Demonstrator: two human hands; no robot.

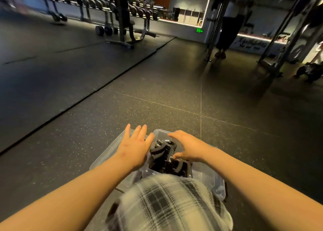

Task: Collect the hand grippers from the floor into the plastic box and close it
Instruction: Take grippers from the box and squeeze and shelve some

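A clear plastic box (209, 176) stands on the dark gym floor right in front of me. Several black hand grippers (166, 156) with metal springs lie piled inside it. My left hand (135, 147) lies flat with straight fingers on a clear lid (108, 154) over the box's left side. My right hand (187, 147) hovers over the box's far right part, fingers relaxed and spread, thumb near the grippers. Neither hand holds anything. My plaid-clad knee (167, 202) hides the near part of the box.
Dumbbell racks (108, 5) line the far wall at the back left. A person (229, 21) stands by a metal frame at the back right. A weight machine (286, 44) is at the far right. A floor-mat seam (87, 96) runs diagonally on the left.
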